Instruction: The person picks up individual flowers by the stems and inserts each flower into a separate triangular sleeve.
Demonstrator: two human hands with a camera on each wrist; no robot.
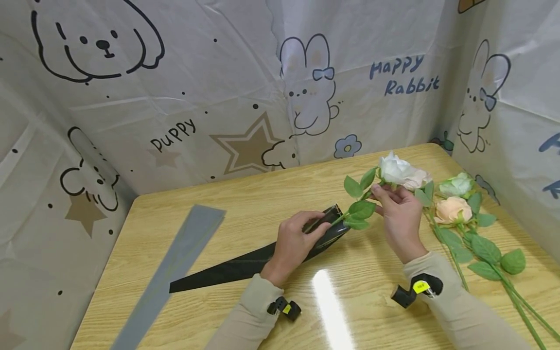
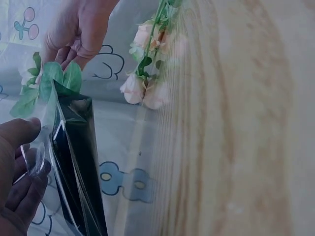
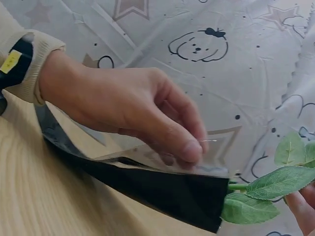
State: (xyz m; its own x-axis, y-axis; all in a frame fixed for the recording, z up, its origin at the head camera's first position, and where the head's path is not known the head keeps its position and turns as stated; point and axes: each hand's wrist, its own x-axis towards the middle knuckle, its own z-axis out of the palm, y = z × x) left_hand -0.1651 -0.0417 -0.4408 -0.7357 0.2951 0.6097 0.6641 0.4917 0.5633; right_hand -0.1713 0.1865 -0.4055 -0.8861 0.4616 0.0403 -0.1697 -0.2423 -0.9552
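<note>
My left hand (image 1: pixel 297 243) pinches the clear film edge of a long, tapered black flower sleeve (image 1: pixel 223 270), near its wide mouth. The film between thumb and fingers also shows in the right wrist view, above the black back of the sleeve (image 3: pixel 172 191). A white artificial rose (image 1: pixel 393 167) is in my right hand (image 1: pixel 400 218), which pinches its stem just below the bloom. Its green leaves (image 3: pixel 283 187) lie outside the sleeve mouth, while the stem runs into it. The lower stem is hidden by the sleeve and left hand.
At the right lie more artificial roses: a pale pink one (image 1: pixel 419 180) behind the right hand, a peach one (image 1: pixel 453 210) and a greenish-white one (image 1: pixel 457 184). A flat grey sleeve (image 1: pixel 175 262) lies at left. Printed cloth (image 1: pixel 183 97) surrounds the wooden table (image 1: pixel 376 301).
</note>
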